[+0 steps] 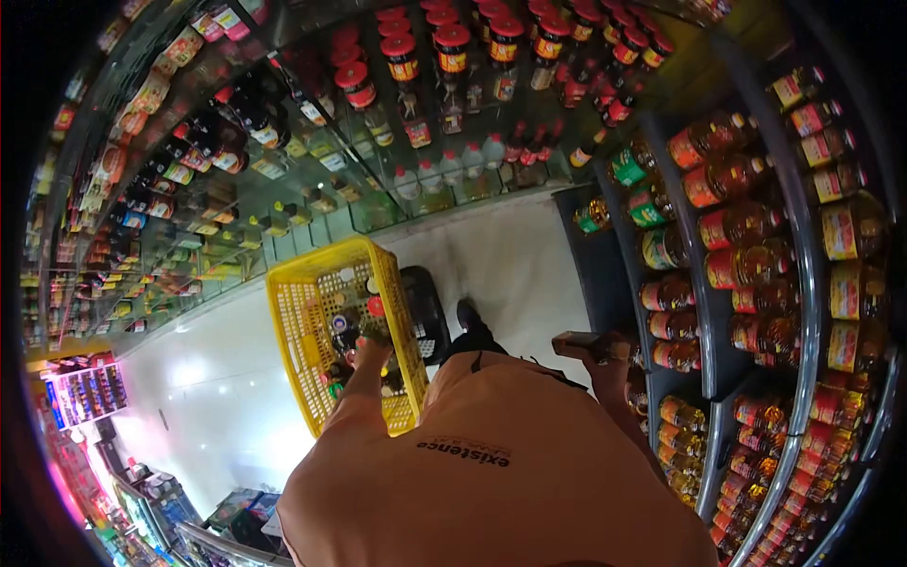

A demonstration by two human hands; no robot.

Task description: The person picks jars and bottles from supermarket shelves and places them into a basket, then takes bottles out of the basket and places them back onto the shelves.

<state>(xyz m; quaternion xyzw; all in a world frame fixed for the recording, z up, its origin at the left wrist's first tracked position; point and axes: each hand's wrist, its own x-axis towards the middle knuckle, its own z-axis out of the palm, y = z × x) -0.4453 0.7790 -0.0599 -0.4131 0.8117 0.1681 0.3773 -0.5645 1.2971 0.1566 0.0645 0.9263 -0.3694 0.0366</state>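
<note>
My left hand reaches down into a yellow plastic basket, its fingers closed round what looks like a bottle. Close to those fingers stands a dark bottle with a blue-and-white label. Several other bottles and jars lie in the basket, among them one with a red lid. On the other side of my body, my right hand is closed round a brown, boxy object near the oil shelf; its kind is not clear.
Glass shelves with red-lidded jars and sauce bottles rise ahead. Racks of large oil bottles line the right. A black basket sits beside the yellow one on the pale floor. A lit display stands far left.
</note>
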